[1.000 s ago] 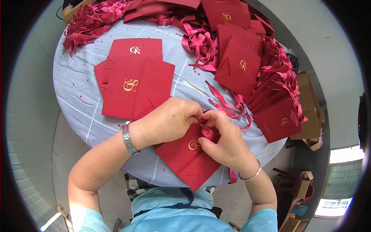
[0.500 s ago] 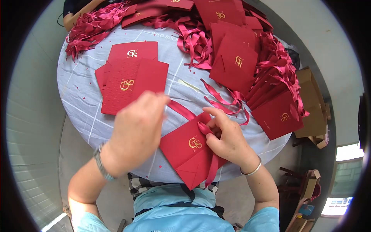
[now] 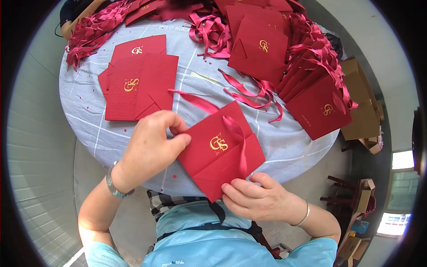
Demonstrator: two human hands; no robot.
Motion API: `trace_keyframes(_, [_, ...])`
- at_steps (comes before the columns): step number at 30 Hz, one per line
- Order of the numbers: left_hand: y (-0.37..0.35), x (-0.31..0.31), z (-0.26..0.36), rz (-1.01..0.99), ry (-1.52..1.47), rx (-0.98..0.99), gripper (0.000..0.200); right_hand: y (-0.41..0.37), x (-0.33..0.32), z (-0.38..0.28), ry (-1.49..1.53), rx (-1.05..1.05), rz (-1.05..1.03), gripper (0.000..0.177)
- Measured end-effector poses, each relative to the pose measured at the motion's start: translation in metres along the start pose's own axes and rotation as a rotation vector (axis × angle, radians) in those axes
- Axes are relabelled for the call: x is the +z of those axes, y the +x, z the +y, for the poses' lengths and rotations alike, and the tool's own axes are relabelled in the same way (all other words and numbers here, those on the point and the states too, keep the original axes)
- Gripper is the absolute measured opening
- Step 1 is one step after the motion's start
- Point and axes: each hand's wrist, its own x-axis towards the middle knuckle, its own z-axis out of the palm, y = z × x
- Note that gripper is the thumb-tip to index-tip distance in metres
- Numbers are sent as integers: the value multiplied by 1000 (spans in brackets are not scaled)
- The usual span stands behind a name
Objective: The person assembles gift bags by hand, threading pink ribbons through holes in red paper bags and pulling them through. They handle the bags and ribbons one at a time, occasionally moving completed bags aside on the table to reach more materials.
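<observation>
A red paper bag point(image 3: 204, 153) with a gold logo lies flat at a slant near the table's front edge. A red ribbon point(image 3: 242, 151) threads through its top and hangs down over its face; another length runs to the upper left. My left hand point(image 3: 153, 144) pinches the bag's left edge between thumb and fingertips. My right hand point(image 3: 255, 196) is at the bag's lower right edge, its curled fingers touching the bottom corner; whether it grips is hard to see.
Several flat red bags point(image 3: 155, 84) overlap at the left on the cloth-covered table point(image 3: 89, 129). More bags point(image 3: 267, 49) and ribbons point(image 3: 320, 49) fill the back and right. Another person's arm point(image 3: 80, 22) shows at top left. Cardboard boxes point(image 3: 362, 115) stand at the right.
My left hand has come down onto the bag's left edge. My right hand has let go of the ribbon and moved down to the bag's lower edge. The ribbon now hangs loose.
</observation>
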Motion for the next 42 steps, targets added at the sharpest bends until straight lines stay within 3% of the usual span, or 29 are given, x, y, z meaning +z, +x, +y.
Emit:
trace_keyframes(3, [19,-1,-3,66,-57,-46,16,0,-10,5,-112,-77,-125,21])
trace_keyframes(8, [36,-4,1,-23,-122,-43,13,-3,-8,12,68,-20,-161,19])
trace_keyframes(10, [40,-4,3,-68,-54,-50,16,9,-12,17,346,166,114,18])
trace_keyframes(13, [45,-6,6,-122,-68,-80,14,26,-21,30,660,364,224,16])
trace_keyframes(14, [46,-5,4,-166,-92,-100,13,34,-14,30,743,469,371,11])
trace_keyframes(16, [50,-3,-1,-218,-97,-99,12,50,-7,33,869,801,350,11])
trace_keyframes(21, [50,-1,-9,-300,-115,-77,11,71,30,47,476,709,300,7])
trace_keyframes(26, [51,-9,-7,-408,-166,-126,14,71,44,45,432,693,312,7])
trace_keyframes(28, [50,-7,-12,-394,-54,33,18,70,47,45,422,693,318,8])
trace_keyframes(31, [50,-4,-12,-459,67,48,20,70,49,47,407,655,334,9])
trace_keyframes(34, [52,-6,-6,-497,75,-25,21,68,52,47,414,612,378,10])
trace_keyframes(39, [50,-5,-6,-483,55,-44,21,67,47,48,343,513,261,11])
trace_keyframes(42, [48,-2,-9,-457,27,-50,18,68,48,47,364,555,297,9])
